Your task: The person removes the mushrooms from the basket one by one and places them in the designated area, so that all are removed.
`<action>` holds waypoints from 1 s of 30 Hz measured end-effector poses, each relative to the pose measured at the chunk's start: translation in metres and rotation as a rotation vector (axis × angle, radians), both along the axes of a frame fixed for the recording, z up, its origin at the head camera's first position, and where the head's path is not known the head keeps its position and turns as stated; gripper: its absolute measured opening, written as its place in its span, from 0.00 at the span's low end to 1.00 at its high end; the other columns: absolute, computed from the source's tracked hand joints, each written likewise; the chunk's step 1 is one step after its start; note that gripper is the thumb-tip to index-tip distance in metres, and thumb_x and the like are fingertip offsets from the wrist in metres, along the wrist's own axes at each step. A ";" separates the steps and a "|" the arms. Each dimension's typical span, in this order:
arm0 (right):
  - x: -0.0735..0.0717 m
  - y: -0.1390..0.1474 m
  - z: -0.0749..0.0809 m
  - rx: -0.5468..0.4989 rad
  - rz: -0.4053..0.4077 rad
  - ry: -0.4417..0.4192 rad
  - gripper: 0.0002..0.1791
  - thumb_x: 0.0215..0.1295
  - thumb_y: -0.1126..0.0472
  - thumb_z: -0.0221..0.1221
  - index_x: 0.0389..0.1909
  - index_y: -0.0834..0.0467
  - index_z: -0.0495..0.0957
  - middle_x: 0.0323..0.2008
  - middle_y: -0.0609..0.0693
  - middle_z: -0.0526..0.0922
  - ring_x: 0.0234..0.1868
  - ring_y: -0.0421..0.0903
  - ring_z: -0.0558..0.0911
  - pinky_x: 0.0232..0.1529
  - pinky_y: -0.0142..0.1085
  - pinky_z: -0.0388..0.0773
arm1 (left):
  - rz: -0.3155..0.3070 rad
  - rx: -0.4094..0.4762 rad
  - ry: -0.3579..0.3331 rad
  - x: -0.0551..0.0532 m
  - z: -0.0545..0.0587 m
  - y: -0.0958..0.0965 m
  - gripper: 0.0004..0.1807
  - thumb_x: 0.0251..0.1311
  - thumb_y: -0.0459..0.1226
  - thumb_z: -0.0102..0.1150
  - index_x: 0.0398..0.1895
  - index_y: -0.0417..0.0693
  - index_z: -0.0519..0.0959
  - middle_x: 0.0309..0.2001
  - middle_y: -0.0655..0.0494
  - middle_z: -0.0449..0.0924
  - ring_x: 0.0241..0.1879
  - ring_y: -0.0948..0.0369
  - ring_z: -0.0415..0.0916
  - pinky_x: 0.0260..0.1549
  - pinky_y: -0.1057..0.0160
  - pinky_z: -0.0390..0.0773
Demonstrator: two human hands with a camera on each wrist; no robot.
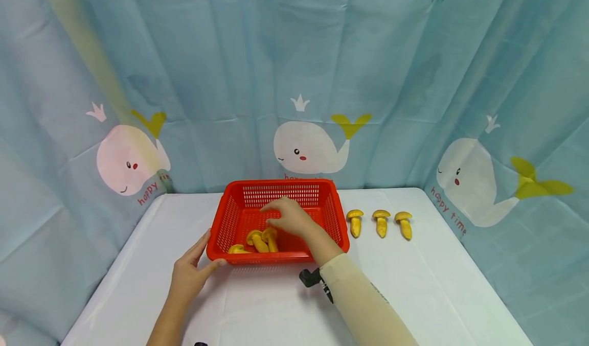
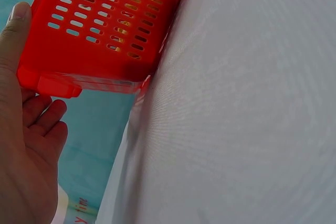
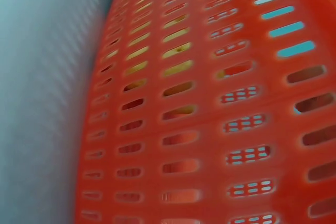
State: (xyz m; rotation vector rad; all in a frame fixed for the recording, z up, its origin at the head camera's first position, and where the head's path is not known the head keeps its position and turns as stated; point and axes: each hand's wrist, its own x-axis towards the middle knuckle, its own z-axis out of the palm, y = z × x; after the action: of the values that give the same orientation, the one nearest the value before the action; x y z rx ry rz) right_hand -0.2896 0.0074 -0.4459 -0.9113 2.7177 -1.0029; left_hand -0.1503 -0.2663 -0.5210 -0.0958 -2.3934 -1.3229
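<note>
A red plastic basket (image 1: 278,256) with slotted walls stands on the white table. My left hand (image 1: 187,274) grips its near left corner, the thumb against the front and the fingers along the left side. In the left wrist view that hand (image 2: 29,145) has its fingers bent by the basket rim. Inside the basket, three yellow mushrooms lie near the front left: one (image 1: 238,249) partly hidden by the front wall, one (image 1: 257,240) beside it, another (image 1: 270,239) below my right thumb. My right hand (image 1: 291,216) is over the basket, thumb and fingers apart, nothing visible between them.
Three more yellow mushrooms, left (image 1: 355,223), middle (image 1: 381,223) and right (image 1: 404,225), lie in a row right of the basket. A blue curtain (image 1: 239,146) with whale prints surrounds the table (image 1: 257,305). The right wrist view shows mostly basket wall (image 3: 210,124).
</note>
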 end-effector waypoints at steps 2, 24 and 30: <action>-0.001 -0.001 -0.003 0.010 0.006 -0.017 0.15 0.69 0.57 0.67 0.55 0.45 0.86 0.57 0.45 0.85 0.62 0.47 0.76 0.64 0.42 0.78 | 0.002 0.000 -0.002 0.000 0.000 0.000 0.48 0.51 0.39 0.79 0.77 0.58 0.67 0.74 0.58 0.69 0.67 0.87 0.58 0.57 0.87 0.62; -0.004 -0.002 -0.018 0.195 -0.017 -0.107 0.12 0.66 0.59 0.69 0.49 0.46 0.89 0.46 0.40 0.87 0.50 0.44 0.80 0.58 0.37 0.81 | 0.004 0.017 -0.050 0.002 0.002 0.001 0.47 0.54 0.42 0.78 0.77 0.64 0.65 0.75 0.61 0.68 0.69 0.84 0.59 0.57 0.86 0.62; -0.005 -0.003 -0.020 0.192 -0.018 -0.110 0.10 0.66 0.59 0.69 0.46 0.45 0.89 0.42 0.37 0.86 0.47 0.40 0.79 0.56 0.35 0.81 | -0.005 0.017 -0.026 0.001 0.002 0.001 0.47 0.53 0.40 0.78 0.77 0.61 0.66 0.74 0.59 0.68 0.68 0.86 0.58 0.57 0.87 0.62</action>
State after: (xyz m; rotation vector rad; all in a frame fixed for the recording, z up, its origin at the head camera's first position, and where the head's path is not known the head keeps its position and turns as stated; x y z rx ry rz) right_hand -0.2950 0.0048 -0.4662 -0.7757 2.6770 -0.7536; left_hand -0.1491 -0.2648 -0.5188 -0.0803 -2.4045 -1.3551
